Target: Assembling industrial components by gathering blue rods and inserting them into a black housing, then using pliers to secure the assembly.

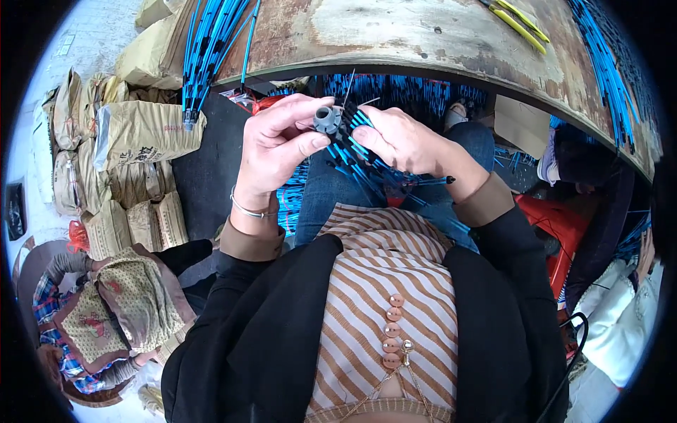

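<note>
Over my lap, my left hand (pixel 281 139) pinches a small grey slotted hub (pixel 327 120) between thumb and fingers. The hub is round with a hollow tube end facing up. Close beside it, my right hand (pixel 405 141) closes round a bundle of blue rods with black ends (pixel 358 151). The black tips meet the hub's right side; whether any are seated in its slots I cannot tell. Thin metal wires poke out above the bundle near my fingertips. The rest of the rods fan downward over my jeans, partly behind my right hand.
A worn wooden table (pixel 381 28) spans the far side, with yellow-handled pliers (pixel 518 25) on it. Blue rod bunches (pixel 211 49) overhang its left edge, others (pixel 610 77) lie right. Paper sacks (pixel 144 134) are stacked at left, near a seated person (pixel 120 310). Another person sits at right.
</note>
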